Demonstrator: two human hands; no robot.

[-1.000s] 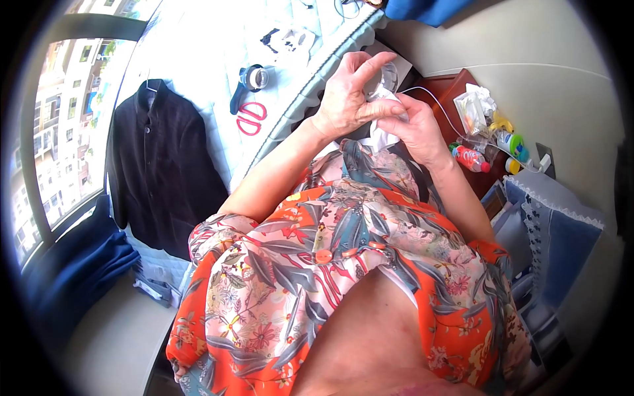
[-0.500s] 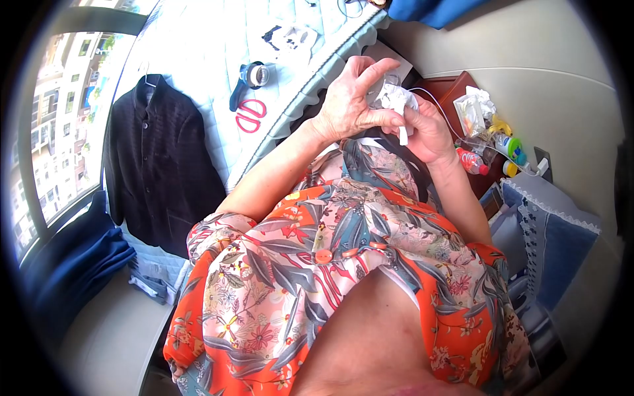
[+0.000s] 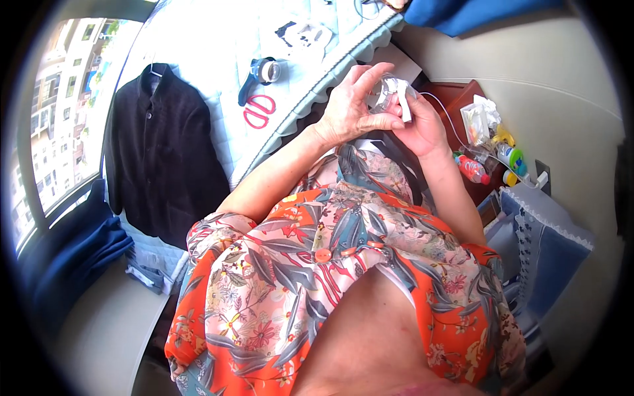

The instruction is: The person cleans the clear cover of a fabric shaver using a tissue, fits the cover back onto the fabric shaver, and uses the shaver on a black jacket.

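Observation:
Near the top centre, my left hand (image 3: 353,105) curves its thumb and fingers around a small clear round object (image 3: 380,94), perhaps a container or roll. My right hand (image 3: 422,125) pinches crumpled white material (image 3: 400,89) with a strip hanging down beside the clear object. The two hands are close together over the floral clothing (image 3: 356,191). Whether the white material is paper or cloth I cannot tell.
On the light blue quilt (image 3: 218,66) lie red-handled scissors (image 3: 259,111), a roll of tape (image 3: 269,71) and a black-and-white item (image 3: 307,38). A dark jacket (image 3: 162,152) lies at the left. Bottles (image 3: 472,169) and packets (image 3: 479,122) are at the right.
The white material is less bunched, and more of the clear round object shows between my hands. The view has shifted slightly, so the bed items sit a little further right.

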